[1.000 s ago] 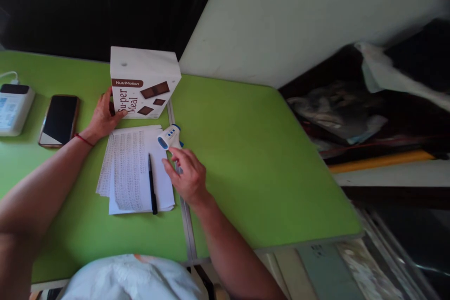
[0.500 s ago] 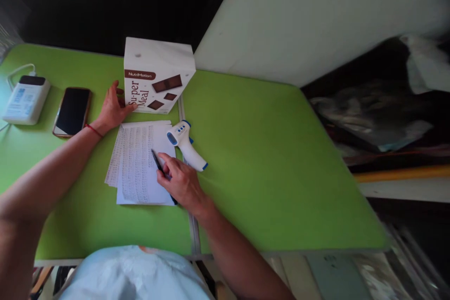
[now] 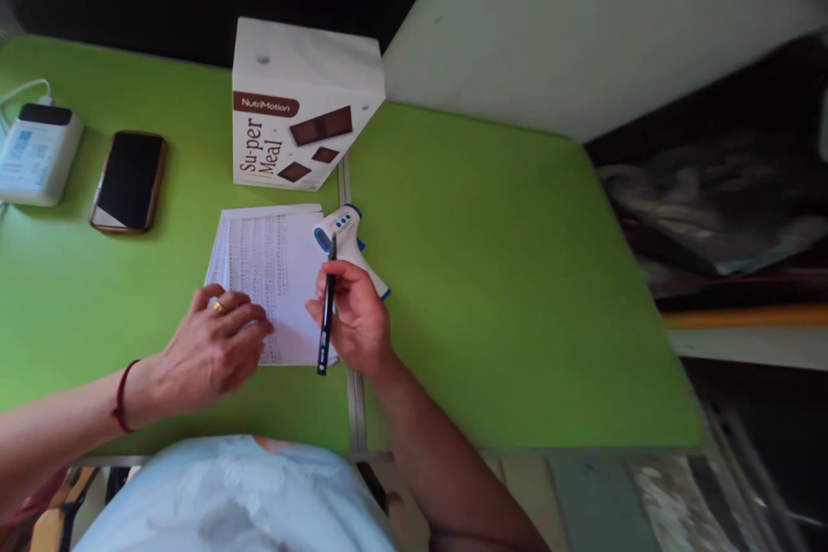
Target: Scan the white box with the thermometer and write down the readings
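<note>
My right hand (image 3: 359, 315) is closed round a black pen (image 3: 326, 323), held nearly upright with its tip pointing away from me. It is over the right edge of the paper sheets (image 3: 301, 263), which bear columns of small handwriting. My left hand (image 3: 216, 343), with a gold ring and a red wrist cord, lies over the sheets' lower left part. Its fingers are curled in, and the undersides of the fingers are hidden. A white and blue infrared thermometer (image 3: 350, 241) lies just beyond my right hand, partly covered by it. Behind the sheets stands a white NutriMotion box (image 3: 307, 60).
On the left lie a phone (image 3: 131, 181) in a brown case and a white power bank (image 3: 40, 157) with a cable plugged in. All rest on a green folding table (image 3: 504, 293) with a metal seam down it. A pale wall (image 3: 549, 26) rises behind the right half.
My left hand has left the box and come back over the lower left of the sheets. My right hand has lifted the pen, turning it more upright. The view has shifted slightly.
</note>
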The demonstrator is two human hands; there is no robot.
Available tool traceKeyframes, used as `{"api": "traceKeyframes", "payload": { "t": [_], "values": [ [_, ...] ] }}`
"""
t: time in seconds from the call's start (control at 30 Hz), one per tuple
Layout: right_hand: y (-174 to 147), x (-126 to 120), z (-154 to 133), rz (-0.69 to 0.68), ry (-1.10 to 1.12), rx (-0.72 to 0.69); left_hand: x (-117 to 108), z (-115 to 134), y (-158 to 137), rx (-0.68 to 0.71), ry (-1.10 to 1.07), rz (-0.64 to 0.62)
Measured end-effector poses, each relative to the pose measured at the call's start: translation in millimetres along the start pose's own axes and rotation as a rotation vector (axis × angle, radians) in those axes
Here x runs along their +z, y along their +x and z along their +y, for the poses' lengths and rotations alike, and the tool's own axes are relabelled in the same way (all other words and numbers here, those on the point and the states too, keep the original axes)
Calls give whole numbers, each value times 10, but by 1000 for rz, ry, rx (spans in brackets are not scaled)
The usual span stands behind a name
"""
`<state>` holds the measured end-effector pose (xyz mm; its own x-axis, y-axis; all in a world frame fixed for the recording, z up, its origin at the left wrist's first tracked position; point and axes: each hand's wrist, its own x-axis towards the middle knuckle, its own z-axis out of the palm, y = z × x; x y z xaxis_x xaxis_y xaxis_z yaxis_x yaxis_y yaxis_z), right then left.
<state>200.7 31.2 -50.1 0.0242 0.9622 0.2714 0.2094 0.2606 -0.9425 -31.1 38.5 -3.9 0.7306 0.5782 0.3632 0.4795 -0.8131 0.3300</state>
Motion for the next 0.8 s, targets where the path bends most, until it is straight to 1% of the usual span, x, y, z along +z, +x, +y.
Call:
{"api": "traceKeyframes", "payload": {
  "t": [0.1,0.17,0.27,0.37,0.43,0.5,0.67,0.73,0.8],
  "values": [
    [-20,29,-6,93,37,14,73,54,-35,96,15,-53],
    [-25,29,-37,77,47,21,123,33,-57,140,43,-80],
    [-17,28,-85,54,55,46,182,-14,-91,149,91,-144],
    [5,56,-111,100,-16,118,213,-29,-99,135,117,-195],
    [17,88,-120,130,-71,125,221,-19,-91,133,143,-212],
    [22,117,-127,131,-117,100,226,-6,-78,122,167,-220],
    [23,146,-119,60,-262,-17,230,0,-60,116,205,-239],
    [28,148,-98,60,-291,-61,227,-1,-57,124,215,-237],
    [35,155,-70,49,-302,-77,222,3,-55,126,215,-245]
  ]
}}
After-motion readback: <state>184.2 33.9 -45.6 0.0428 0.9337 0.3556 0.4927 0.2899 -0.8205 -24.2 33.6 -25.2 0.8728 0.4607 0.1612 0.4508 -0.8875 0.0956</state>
